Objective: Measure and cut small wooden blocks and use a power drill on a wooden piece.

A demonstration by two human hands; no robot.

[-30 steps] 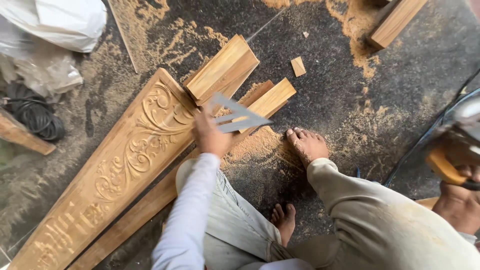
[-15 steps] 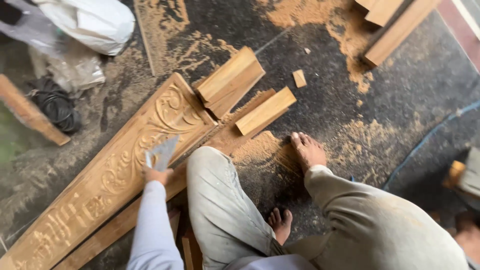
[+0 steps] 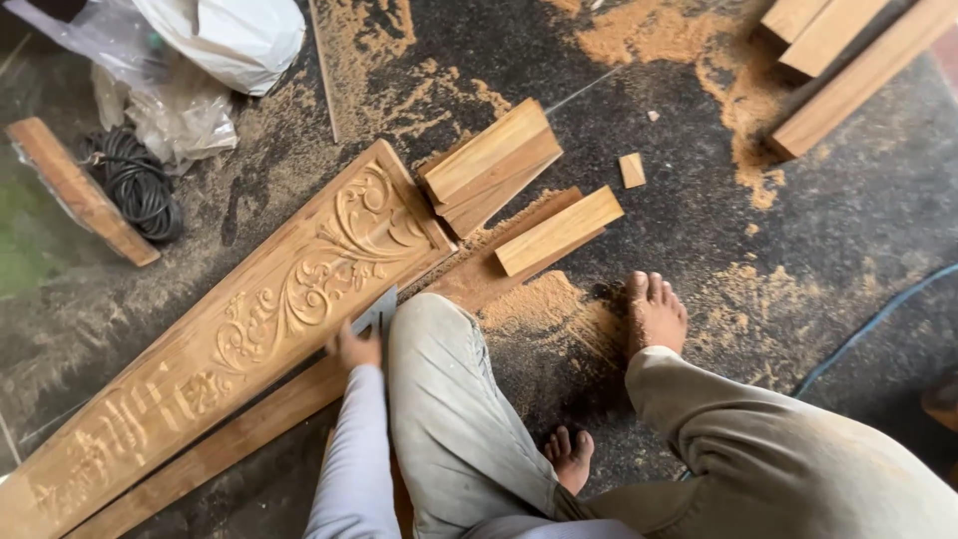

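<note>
My left hand [image 3: 354, 349] grips a flat grey metal square [image 3: 377, 313] and rests it against the near edge of a long carved wooden plank [image 3: 249, 314] with scroll ornament, lying slantwise on the floor. A plain board [image 3: 215, 451] runs along under the plank. My bent knee in grey trousers [image 3: 439, 349] is right beside the hand. Two stacked wood blocks [image 3: 487, 165] and a shorter block [image 3: 559, 230] lie past the plank's end. My right hand is out of the picture. Both bare feet [image 3: 656, 314] stand on sawdust.
Plastic bags [image 3: 215, 40], a coiled black cable [image 3: 135, 185] and a short wood stick [image 3: 80, 190] lie at the upper left. Wooden beams [image 3: 848, 60] sit at the top right, a small offcut [image 3: 632, 170] mid-floor, a blue hose [image 3: 868, 324] at right. Sawdust covers the dark floor.
My left hand carried the metal square from the wood blocks down and left to the carved plank's near edge. The right hand seen at the right edge earlier has left the view.
</note>
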